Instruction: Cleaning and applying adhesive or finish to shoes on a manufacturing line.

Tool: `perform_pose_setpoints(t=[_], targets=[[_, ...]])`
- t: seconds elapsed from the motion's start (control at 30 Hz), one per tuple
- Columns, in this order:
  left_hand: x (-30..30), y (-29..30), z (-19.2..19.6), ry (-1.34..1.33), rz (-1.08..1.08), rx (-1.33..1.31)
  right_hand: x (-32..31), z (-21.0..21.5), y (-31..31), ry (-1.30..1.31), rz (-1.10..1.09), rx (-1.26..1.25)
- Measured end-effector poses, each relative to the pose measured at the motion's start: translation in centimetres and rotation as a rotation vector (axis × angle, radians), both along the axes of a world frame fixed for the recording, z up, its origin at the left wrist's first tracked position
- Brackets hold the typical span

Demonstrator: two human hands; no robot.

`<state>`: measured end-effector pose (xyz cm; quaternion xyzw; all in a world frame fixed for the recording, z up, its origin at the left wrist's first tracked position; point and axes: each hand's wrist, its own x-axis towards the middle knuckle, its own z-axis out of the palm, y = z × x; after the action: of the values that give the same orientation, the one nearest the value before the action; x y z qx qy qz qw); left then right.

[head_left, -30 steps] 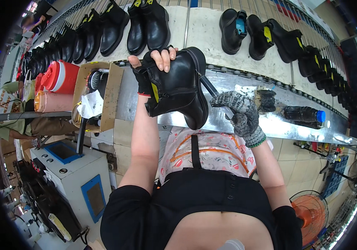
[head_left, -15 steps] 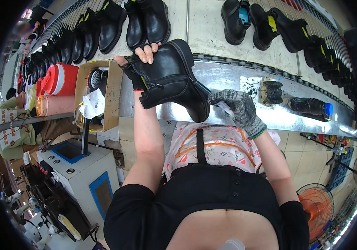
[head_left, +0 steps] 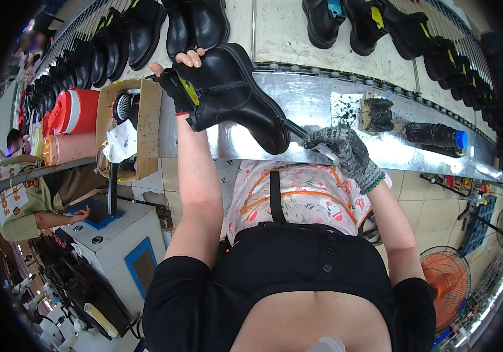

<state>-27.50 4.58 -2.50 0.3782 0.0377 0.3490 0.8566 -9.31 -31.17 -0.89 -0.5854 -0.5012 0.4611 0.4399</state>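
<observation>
My left hand [head_left: 190,58], in a fingerless black glove with a red edge, holds up a black leather ankle boot [head_left: 234,97]. Its fingers wrap over the upper near the opening, where a yellow tab shows. The boot lies tilted on its side, toe pointing down to the right. A grey knitted glove covers my right hand [head_left: 345,154]. Closed in it is a slim dark tool [head_left: 296,129] with a whitish part by the fingers. The tool's far end meets the sole edge close to the toe; its tip is too small to make out.
A metal ledge [head_left: 228,141] runs below the boot. On it, right, sit a blackened sponge block [head_left: 376,115] and a dark bottle with blue cap [head_left: 436,136]. At left stand a cardboard box [head_left: 149,129] and red jug [head_left: 75,111]. Black boots [head_left: 196,26] line the rack beyond.
The boot has shifted slightly left and tipped a little. The tool's contact has moved along the sole edge toward the toe. At far left, another person's forearm has come into view.
</observation>
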Motion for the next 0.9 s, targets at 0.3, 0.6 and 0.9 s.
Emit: perform_pose_setpoints(t=[0.3, 0.6, 0.9], targets=[[1.6, 4.6, -3.0, 0.199, 0.076, 0.079, -0.9, -4.2, -3.0, 0.528, -0.260, -0.059], [3.6, 3.8, -9.9, 0.797, 0.747, 0.676, -1.3, -7.9, -3.6, 1.180, -0.544, -0.294], [-0.1, 3.8, -6.9, 1.265, 0.831, 1.069, -0.2, -4.6, -4.9, 1.089, -0.655, -0.241]])
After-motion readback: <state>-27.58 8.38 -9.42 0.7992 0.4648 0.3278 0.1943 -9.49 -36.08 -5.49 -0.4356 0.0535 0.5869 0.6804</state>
